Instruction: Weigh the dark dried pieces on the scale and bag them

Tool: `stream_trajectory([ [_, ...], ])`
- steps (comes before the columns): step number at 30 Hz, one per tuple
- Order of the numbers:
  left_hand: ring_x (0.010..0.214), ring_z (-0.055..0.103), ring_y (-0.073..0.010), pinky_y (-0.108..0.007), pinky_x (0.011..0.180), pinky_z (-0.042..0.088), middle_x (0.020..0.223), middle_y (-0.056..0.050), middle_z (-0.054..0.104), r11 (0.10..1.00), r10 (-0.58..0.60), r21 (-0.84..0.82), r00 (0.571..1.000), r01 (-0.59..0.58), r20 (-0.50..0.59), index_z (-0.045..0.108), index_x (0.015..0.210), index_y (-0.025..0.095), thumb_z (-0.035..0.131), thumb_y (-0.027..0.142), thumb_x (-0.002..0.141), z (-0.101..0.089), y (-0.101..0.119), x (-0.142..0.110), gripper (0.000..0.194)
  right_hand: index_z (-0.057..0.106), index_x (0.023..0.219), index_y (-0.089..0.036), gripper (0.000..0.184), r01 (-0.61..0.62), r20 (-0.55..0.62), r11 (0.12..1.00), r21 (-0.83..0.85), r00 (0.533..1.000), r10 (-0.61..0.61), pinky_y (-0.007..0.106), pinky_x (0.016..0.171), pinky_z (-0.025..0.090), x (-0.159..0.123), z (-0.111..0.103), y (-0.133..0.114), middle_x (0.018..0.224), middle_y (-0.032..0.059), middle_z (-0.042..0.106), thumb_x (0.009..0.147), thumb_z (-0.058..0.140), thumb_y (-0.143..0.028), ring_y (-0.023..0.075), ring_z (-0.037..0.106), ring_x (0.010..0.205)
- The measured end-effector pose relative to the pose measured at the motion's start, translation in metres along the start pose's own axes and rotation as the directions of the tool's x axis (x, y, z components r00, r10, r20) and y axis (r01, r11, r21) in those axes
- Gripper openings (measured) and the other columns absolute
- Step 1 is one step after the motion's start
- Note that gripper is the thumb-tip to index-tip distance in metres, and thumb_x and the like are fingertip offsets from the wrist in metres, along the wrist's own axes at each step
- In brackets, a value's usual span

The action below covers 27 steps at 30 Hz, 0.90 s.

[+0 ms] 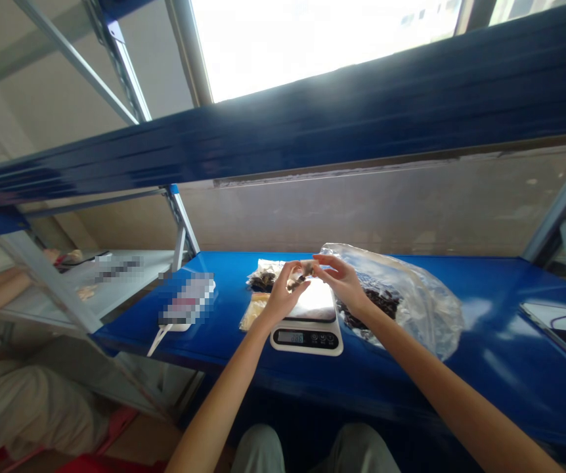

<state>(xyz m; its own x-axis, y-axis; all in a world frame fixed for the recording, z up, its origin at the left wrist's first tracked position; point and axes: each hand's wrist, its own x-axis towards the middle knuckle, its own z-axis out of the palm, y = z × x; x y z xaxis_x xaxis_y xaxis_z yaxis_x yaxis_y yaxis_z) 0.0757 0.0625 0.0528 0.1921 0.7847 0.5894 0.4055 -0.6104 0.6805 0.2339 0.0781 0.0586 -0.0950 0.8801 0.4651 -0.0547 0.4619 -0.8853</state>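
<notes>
Scrap [300, 276] clenched in the grip of left hand [283, 295] and right hand [339, 279] over glossy white scale [307, 338], crinkled plastic bag [425, 309] beside

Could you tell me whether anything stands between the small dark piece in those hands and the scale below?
Nothing visible: the small dark piece, held by the left hand and right hand, sits above the kitchen scale's platform.

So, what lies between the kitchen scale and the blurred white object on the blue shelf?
In the head view, a yellowish packet lies there, with a small bag of dark pieces just behind it.
</notes>
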Motion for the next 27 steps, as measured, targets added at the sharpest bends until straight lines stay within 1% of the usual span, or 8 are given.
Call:
stream_trajectory([
  [4,0.104,0.051,-0.0186,-0.031,0.087,0.039,0.107,-0.004,0.053,1.000,-0.013,0.002,1.000,0.013,-0.010,0.045,0.105,0.025,0.056,0.031,0.083,-0.0001,-0.0001,0.0003,0.026,0.065,0.102,-0.022,0.038,0.008,0.001,1.000,-0.013,1.000,-0.008,0.031,0.068,0.052,-0.0018,0.0022,-0.0021,0.104,0.0065,0.067,0.072,0.065,-0.047,0.0202,0.066,0.084],
  [10,0.103,0.051,-0.0189,-0.033,0.089,0.039,0.103,-0.004,0.052,1.000,-0.026,-0.014,1.000,0.026,-0.014,0.044,0.099,0.024,0.056,0.033,0.082,0.0000,-0.0011,0.0002,0.023,0.065,0.106,-0.023,0.041,0.009,-0.007,1.000,-0.022,1.000,-0.010,0.031,0.069,0.052,-0.0026,0.0026,-0.0054,0.107,0.0069,0.067,0.074,0.063,-0.047,0.0212,0.066,0.087],
  [14,0.110,0.050,-0.0210,-0.034,0.090,0.039,0.112,-0.006,0.052,0.998,-0.034,-0.044,0.999,0.032,-0.029,0.043,0.109,0.025,0.059,0.036,0.081,0.0017,-0.0052,-0.0009,0.034,0.064,0.109,-0.024,0.043,0.007,-0.015,1.000,-0.014,1.000,-0.008,0.033,0.070,0.053,-0.0021,0.0022,-0.0056,0.106,0.0066,0.068,0.072,0.065,-0.046,0.0212,0.066,0.086],
  [17,0.115,0.048,-0.0230,-0.036,0.092,0.039,0.121,-0.008,0.051,0.999,-0.025,-0.042,0.999,0.024,-0.042,0.042,0.118,0.027,0.060,0.036,0.080,0.0015,-0.0069,-0.0008,0.043,0.065,0.107,-0.024,0.043,-0.011,-0.015,1.000,-0.014,1.000,0.011,0.034,0.071,0.053,-0.0022,0.0023,-0.0067,0.106,0.0069,0.068,0.070,0.067,-0.046,0.0214,0.066,0.085],
  [19,0.113,0.049,-0.0228,-0.036,0.092,0.040,0.120,-0.008,0.053,0.999,0.010,-0.031,1.000,-0.010,-0.009,0.046,0.118,0.026,0.058,0.034,0.081,0.0002,-0.0061,-0.0001,0.040,0.066,0.104,-0.024,0.040,-0.011,0.000,1.000,-0.019,1.000,0.011,0.035,0.070,0.054,-0.0024,0.0024,-0.0076,0.105,0.0065,0.068,0.069,0.068,-0.045,0.0212,0.066,0.084],
  [21,0.108,0.051,-0.0213,-0.035,0.091,0.040,0.117,-0.007,0.055,0.998,0.058,-0.040,0.998,-0.057,0.038,0.050,0.116,0.025,0.055,0.032,0.084,-0.0013,-0.0045,0.0008,0.033,0.067,0.101,-0.024,0.038,0.002,0.011,1.000,-0.023,1.000,-0.001,0.035,0.071,0.054,-0.0028,0.0025,-0.0079,0.102,0.0058,0.069,0.069,0.069,-0.045,0.0207,0.066,0.082],
  [23,0.106,0.052,-0.0198,-0.033,0.091,0.040,0.114,-0.006,0.057,0.995,0.086,-0.057,0.994,-0.083,0.062,0.052,0.113,0.025,0.053,0.030,0.085,-0.0022,-0.0029,0.0013,0.029,0.068,0.100,-0.024,0.038,0.011,0.016,1.000,-0.023,1.000,-0.010,0.036,0.072,0.054,-0.0031,0.0026,-0.0071,0.102,0.0056,0.069,0.068,0.069,-0.044,0.0204,0.066,0.082],
  [27,0.105,0.052,-0.0192,-0.032,0.090,0.040,0.112,-0.006,0.057,0.997,0.055,-0.055,0.997,-0.052,0.048,0.053,0.108,0.024,0.052,0.031,0.085,-0.0021,-0.0010,0.0005,0.024,0.066,0.103,-0.024,0.037,0.022,0.032,0.999,-0.028,0.999,-0.021,0.035,0.073,0.054,-0.0036,0.0030,-0.0050,0.106,0.0060,0.067,0.071,0.067,-0.043,0.0198,0.065,0.084],
])
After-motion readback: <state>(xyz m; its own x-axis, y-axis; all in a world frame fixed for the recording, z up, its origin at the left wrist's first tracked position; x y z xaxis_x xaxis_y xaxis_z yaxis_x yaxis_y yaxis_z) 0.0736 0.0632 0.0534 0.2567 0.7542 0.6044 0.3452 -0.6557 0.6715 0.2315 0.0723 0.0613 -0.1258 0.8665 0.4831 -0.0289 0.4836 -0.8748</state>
